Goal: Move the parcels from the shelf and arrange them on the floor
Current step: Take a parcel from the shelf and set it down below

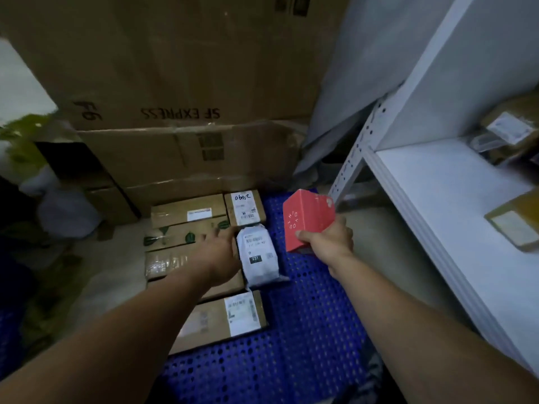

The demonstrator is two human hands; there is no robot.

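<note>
A dim storeroom corner: a blue perforated floor mat (306, 330) runs under me, stacked cardboard cartons (175, 83) wall off twelve o'clock, and a white shelf (437, 199) climbs along three o'clock.

Nearest me, at about seven o'clock on the mat, lies a flat brown parcel (221, 319) with a white label. Just beyond it my left hand (217, 255) reaches flat over the row of brown boxes (186, 228), fingers spread and holding nothing, its edge beside the grey mailer bag (258, 258); whether it presses on the box or only hovers I cannot tell. A small labelled box (245, 211) sits just past the mailer at twelve.

My right hand (326, 237) is closed around the lower end of the red box (306, 220), carried upright above the bare mat at about one o'clock of the mailer — not yet set down.

The job now, I judge, is to lay the red box in the open patch right of the mailer, lowering it square to its neighbours so the rows stay tidy — letting go only once it rests flat. More parcels (513, 135) wait on the shelf at two o'clock.
</note>
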